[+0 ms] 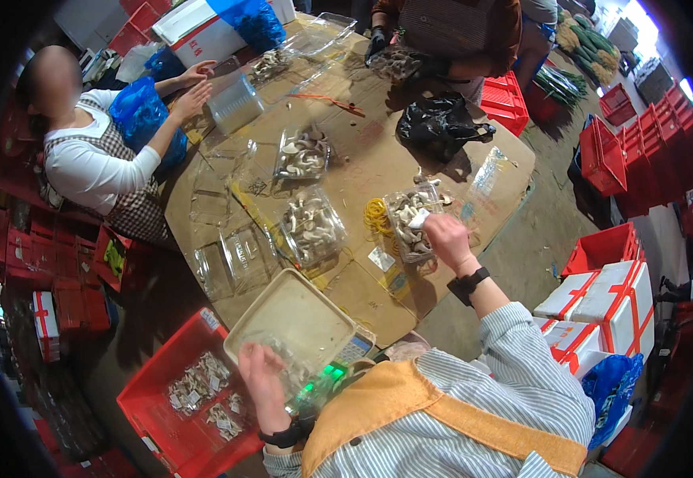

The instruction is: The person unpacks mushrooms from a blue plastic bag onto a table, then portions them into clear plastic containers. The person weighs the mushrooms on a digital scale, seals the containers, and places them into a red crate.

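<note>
My right hand is closed in a pinch on a small white slip. It is held over a clear box of mushrooms at the table's right side. Lower left, my left hand grips a clear plastic container, slightly blurred, beside the scale's cream tray. Green digits glow on the scale through the plastic. Two more filled mushroom boxes, a farther one and a nearer one, stand mid-table. Yellow rubber bands lie beside the right-hand box.
A red crate with packed mushrooms is at lower left. Empty clear lids lie on the cardboard-covered table, near a black bag. One co-worker sits left; another, gloved, works opposite. White foam boxes stand right.
</note>
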Available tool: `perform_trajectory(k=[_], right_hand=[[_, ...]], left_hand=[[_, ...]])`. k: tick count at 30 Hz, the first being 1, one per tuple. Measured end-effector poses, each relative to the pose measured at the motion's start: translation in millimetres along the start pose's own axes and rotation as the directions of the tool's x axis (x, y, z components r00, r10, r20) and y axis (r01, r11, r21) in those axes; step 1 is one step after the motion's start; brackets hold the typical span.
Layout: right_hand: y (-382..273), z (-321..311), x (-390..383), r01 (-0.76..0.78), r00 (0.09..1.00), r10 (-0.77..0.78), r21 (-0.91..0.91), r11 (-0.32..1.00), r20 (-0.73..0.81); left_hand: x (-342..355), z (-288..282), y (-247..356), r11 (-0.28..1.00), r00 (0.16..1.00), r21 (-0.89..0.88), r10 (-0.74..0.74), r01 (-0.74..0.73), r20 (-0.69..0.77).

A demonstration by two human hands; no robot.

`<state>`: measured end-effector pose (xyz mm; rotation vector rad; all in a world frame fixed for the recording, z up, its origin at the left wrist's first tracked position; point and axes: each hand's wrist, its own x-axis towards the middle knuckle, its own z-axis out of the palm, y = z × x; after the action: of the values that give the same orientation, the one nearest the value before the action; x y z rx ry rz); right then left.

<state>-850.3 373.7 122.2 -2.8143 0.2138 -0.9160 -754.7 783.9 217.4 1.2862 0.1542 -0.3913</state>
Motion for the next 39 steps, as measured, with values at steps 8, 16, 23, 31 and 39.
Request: perform_trajectory(k=[8, 16, 23, 31, 39], right_hand=[[-4, -7, -26, -0.208, 0.953, 0.196, 0.03, 0.978, 0.23], [35, -11, -23, -0.559, 0.827, 0.559, 0.181, 0.809, 0.056], [34, 0, -29, -0.915, 0.404, 0.751, 0.209, 0.346, 0.522], [31, 3, -38, -0.801, 0.299, 0.691, 0.566, -0.193, 0.658], [41, -46, -62, -0.339, 0.282, 0.742, 0.786, -0.516, 0.608]], left_hand=[[9, -27, -20, 0.958, 0.998, 0.287, 0.031, -0.015, -0.052], [-15, -83, -56, 0.138, 0.871, 0.988, 0.476, 0.062, -0.121], [-24, -127, -57, 0.261, 0.888, 0.928, 0.307, 0.267, -0.342], [0, -67, -20, 0.931, 0.979, 0.358, 0.0, 0.074, -0.204], [102, 79, -27, 0.991, 0.998, 0.122, -0.064, 0.063, 0.009]])
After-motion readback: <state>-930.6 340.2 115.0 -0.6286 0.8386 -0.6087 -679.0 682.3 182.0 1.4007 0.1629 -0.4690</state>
